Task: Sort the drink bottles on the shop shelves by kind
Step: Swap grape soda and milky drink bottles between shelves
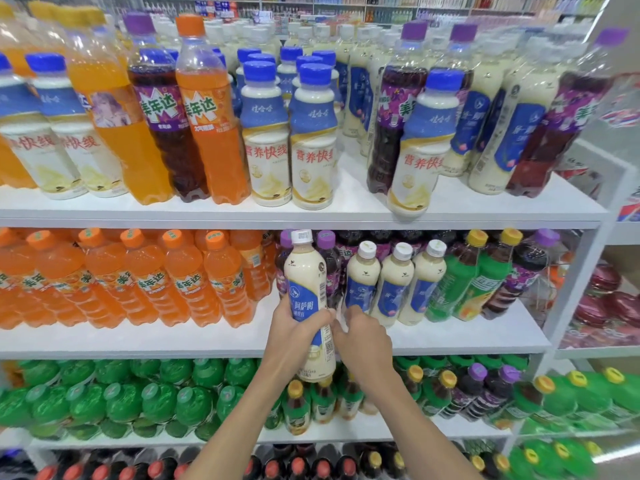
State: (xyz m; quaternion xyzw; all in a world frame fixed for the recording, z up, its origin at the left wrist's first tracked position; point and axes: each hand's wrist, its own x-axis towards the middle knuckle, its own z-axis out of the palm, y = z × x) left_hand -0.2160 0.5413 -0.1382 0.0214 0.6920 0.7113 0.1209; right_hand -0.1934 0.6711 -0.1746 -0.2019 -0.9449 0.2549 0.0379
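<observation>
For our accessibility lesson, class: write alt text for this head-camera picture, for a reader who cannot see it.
A person's left hand grips a cream drink bottle with a blue label in front of a white shelf, the right hand close beside it. Three matching bottles stand on that shelf, with orange sodas to their left.

side rack (595, 353): red packets (620, 304) (print unreadable) | background: far shelving (433, 5), assorted goods
</observation>
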